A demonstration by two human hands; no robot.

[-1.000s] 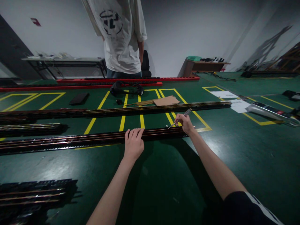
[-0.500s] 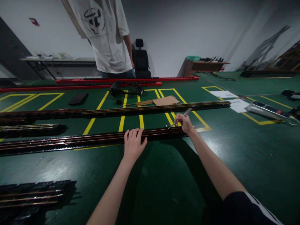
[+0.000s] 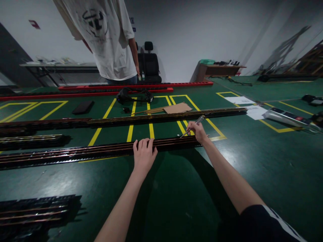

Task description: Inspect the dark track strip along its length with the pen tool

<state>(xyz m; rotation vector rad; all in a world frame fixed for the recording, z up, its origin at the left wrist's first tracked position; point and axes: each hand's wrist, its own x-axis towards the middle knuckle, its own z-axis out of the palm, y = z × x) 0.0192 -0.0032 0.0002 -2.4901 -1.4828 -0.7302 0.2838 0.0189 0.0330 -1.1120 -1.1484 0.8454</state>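
Note:
A long black rail with copper-coloured strips [image 3: 101, 151] lies across the green table. My left hand [image 3: 144, 153] rests on it, fingers spread over the strips and the thumb apart. Farther right, my right hand [image 3: 197, 131] is closed round a thin metallic screwdriver-like tool [image 3: 201, 119]. The tool slants down to the left, its tip at the rail's far edge. Beside the tip is a small white round piece [image 3: 178, 135].
Behind lies another long dark rail [image 3: 161, 117], with brown cardboard [image 3: 178, 108], a black headset [image 3: 133, 95] and a dark flat box [image 3: 83, 107] beyond. White papers [image 3: 256, 112] lie right. More rails [image 3: 32, 213] sit front left. A person [image 3: 108, 43] stands across the table.
The person across the table has shifted left, uncovering more of the black chair. My hands keep nearly the same places on the rail.

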